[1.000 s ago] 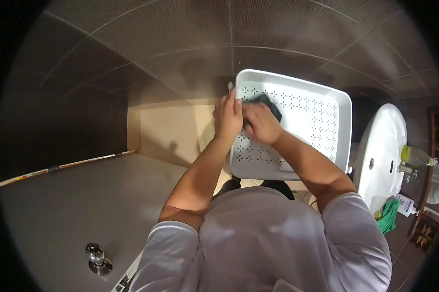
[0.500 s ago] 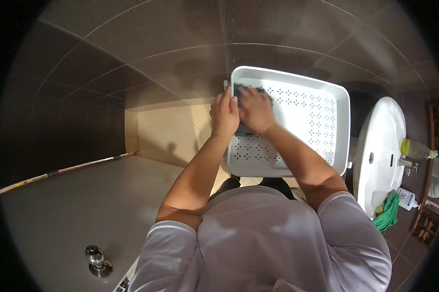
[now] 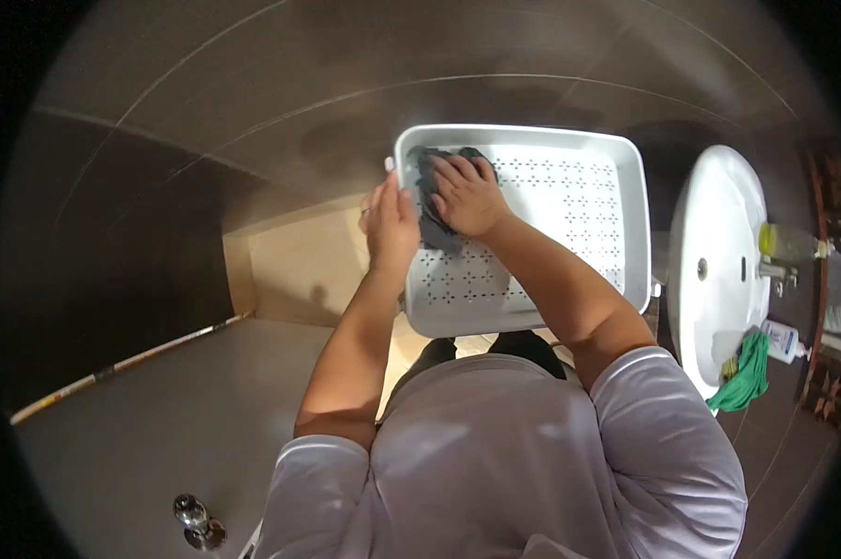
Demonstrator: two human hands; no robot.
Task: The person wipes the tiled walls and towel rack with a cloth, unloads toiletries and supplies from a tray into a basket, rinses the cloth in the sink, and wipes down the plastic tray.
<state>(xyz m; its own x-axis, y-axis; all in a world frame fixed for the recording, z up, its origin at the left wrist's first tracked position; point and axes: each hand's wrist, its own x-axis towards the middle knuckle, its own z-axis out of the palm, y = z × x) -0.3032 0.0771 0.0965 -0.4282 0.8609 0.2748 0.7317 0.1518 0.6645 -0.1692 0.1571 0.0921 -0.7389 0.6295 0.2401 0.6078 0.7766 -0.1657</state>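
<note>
A white plastic tray (image 3: 633, 224) with a pattern of small cut-out holes lies in front of the body. Inside it, along the left side, is a crumpled dark grey cloth (image 3: 431, 228). My right hand (image 3: 469, 196) rests flat on the cloth with its fingers spread, pressing it against the tray's bottom. At the tray's left rim, my left hand (image 3: 390, 224) grips the edge, its fingers on the outer side.
To the right is a white sink (image 3: 718, 242) with a metal tap (image 3: 782, 274). A green cloth (image 3: 745, 377) hangs over its edge beside a white bottle (image 3: 782, 341). A door knob (image 3: 197, 522) shows at the lower left.
The view has shifted, so the tray appears further left. My right hand's fingers are now more spread on the cloth, and more of the cloth shows.
</note>
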